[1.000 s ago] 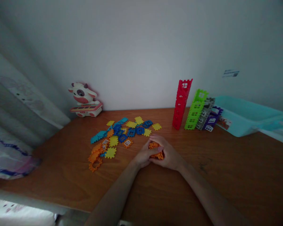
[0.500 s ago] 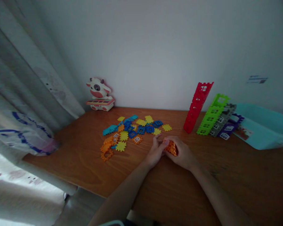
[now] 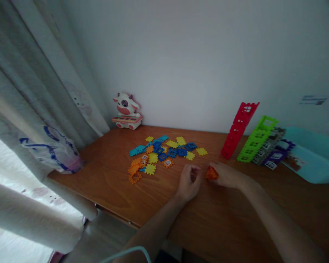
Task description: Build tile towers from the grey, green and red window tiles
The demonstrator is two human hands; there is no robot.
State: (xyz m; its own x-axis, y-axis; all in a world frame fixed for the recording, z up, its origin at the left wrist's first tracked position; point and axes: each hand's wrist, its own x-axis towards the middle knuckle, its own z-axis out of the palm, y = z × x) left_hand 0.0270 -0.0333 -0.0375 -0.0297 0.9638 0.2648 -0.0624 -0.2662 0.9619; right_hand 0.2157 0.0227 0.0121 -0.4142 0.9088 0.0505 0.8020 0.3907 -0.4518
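Observation:
My right hand [image 3: 227, 175] grips a small orange block assembly [image 3: 211, 173] low over the wooden table [image 3: 104, 182]. A little to its left, my left hand [image 3: 189, 182] rests on the table with its fingers curled in and nothing visible in them. Beyond my left hand lies a scatter of flat interlocking tiles [image 3: 164, 155] in yellow, blue, teal and orange. Past my right hand, at the wall, stand a tall red tower [image 3: 239, 129], a green tower [image 3: 256, 138], a grey tower [image 3: 268, 148] and a purple one [image 3: 278, 155].
A cow-shaped toy [image 3: 126, 111] sits at the back left by the wall. A turquoise plastic bin [image 3: 315, 157] lies at the far right. Curtains [image 3: 30, 109] and a plastic bag [image 3: 55, 151] hang over the table's left edge.
My hands have come apart: the left let go of the orange assembly, the right keeps it. The view has swung left, showing more curtain.

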